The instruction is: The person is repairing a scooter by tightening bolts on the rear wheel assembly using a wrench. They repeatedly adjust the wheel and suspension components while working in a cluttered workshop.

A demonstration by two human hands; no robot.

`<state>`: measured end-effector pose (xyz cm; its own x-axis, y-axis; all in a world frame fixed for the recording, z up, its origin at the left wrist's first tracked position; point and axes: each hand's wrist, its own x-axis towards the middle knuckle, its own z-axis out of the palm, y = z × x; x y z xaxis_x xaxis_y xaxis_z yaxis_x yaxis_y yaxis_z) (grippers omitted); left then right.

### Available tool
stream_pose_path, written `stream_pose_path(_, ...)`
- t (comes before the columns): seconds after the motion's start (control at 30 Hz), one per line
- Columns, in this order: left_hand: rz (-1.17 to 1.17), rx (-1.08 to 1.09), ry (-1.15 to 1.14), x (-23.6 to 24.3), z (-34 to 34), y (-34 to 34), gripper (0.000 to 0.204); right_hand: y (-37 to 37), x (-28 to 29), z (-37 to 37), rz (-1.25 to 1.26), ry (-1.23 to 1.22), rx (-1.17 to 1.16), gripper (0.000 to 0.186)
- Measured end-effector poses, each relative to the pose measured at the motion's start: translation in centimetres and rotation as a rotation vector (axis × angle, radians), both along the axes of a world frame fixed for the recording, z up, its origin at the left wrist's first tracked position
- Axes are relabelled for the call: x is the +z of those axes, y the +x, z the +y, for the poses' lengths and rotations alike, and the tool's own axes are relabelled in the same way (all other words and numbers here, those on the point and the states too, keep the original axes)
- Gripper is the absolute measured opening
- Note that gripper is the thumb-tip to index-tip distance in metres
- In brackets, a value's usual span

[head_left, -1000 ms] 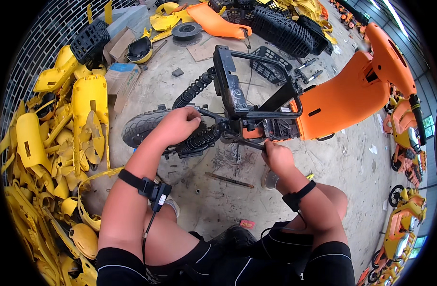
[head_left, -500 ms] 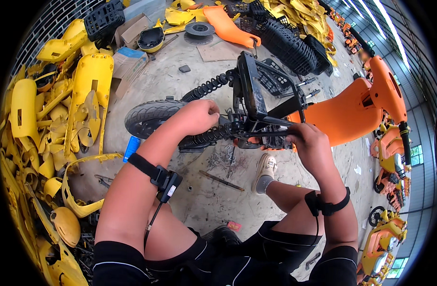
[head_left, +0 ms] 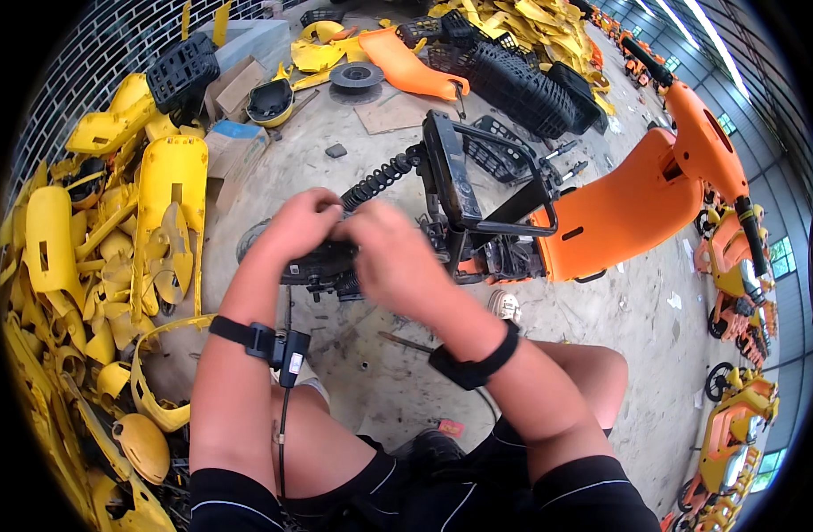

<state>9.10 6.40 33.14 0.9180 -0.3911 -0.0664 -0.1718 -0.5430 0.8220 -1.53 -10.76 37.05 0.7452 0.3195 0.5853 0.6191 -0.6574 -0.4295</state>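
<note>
A stripped scooter with a bare black frame [head_left: 457, 182] and an orange front panel [head_left: 624, 204] stands in front of me. My left hand [head_left: 307, 223] is over the rear wheel, its fingers curled in a pinch. What is between them, if anything, is too small to make out. Close beside it, my right hand [head_left: 384, 253] reaches across to the same spot; motion smears it and its fingertips are partly hidden. Just beyond the hands is a coil shock absorber [head_left: 380, 177]. The rear tyre [head_left: 250, 238] is mostly covered by my left hand and forearm.
Yellow body panels [head_left: 171, 177] are heaped along the left. Black plastic baskets [head_left: 513, 89], an orange panel [head_left: 406, 66] and a black spool [head_left: 355, 78] lie at the back. A thin rod [head_left: 406, 341] is on the floor near my knees. More scooters [head_left: 734, 412] line the right.
My right hand has left the frame's middle and swung left to join my left hand. My left hand has shifted left along the rear wheel. The view has shifted slightly.
</note>
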Motion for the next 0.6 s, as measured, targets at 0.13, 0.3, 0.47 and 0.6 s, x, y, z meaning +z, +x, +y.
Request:
stream_pose_path(0.13, -0.017, 0.154, 0.024, -1.6, 4.0, 2.0, 0.030, -0.9, -5.9, 4.3, 0.031, -0.392, 0.062, 0.019)
stream_pose_path(0.3, -0.054, 0.182, 0.075, -1.1, 5.1, 0.9, 0.031, -3.2, -13.9, 4.3, 0.064, -0.452, 0.137, 0.017)
stream_pose_path(0.47, -0.054, 0.110, 0.132, -1.1, 5.2, 0.3, 0.031, -4.0, -21.6, 0.4, 0.122, -0.827, 0.195, 0.013)
stream_pose_path(0.6, -0.017, 0.085, 0.147, -1.1, 4.6, -0.2, 0.030, -4.5, -25.3, -4.7, 0.096, -0.898, 0.239, 0.013)
